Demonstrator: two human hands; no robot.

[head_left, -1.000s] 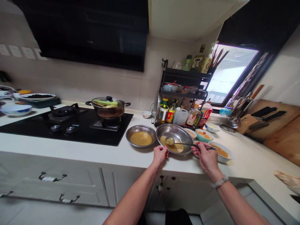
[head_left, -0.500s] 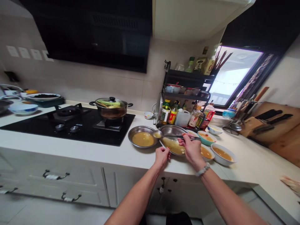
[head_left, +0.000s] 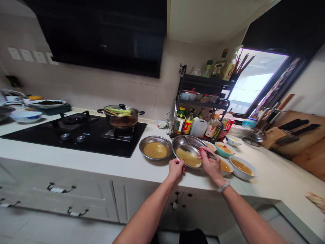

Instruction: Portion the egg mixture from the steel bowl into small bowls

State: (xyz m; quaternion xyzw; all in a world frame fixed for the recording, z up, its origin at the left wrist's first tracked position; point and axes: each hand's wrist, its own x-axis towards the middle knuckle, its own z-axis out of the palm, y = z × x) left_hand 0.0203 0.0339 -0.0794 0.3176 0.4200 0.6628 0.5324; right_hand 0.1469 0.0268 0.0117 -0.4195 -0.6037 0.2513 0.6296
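My right hand (head_left: 210, 163) is closed round the dark handle of a metal ladle (head_left: 181, 140). The ladle's bowl hangs over the far left part of a steel basin (head_left: 175, 150) that holds yellowish liquid. With closed fingers, my left hand (head_left: 177, 170) grips the near rim of this basin, which looks slightly tilted. Just left of it stands a second steel basin (head_left: 142, 155) with similar liquid. Close to my right hand are a white bowl (head_left: 254, 173) and a green bowl (head_left: 230, 152), both with orange-brown liquid. Another bowl is partly hidden behind that hand.
A lidded pot (head_left: 121, 118) sits on the black gas hob (head_left: 109, 147) to the left. Behind the basins stands a black rack (head_left: 200, 103) with bottles and jars. Knives (head_left: 304, 130) and a cutting board (head_left: 311, 142) are at the right wall.
The ladle's bowl has moved from between the two basins, where it held liquid, to over the right basin. My right hand shifted slightly right and down. My left hand stays at the rim.
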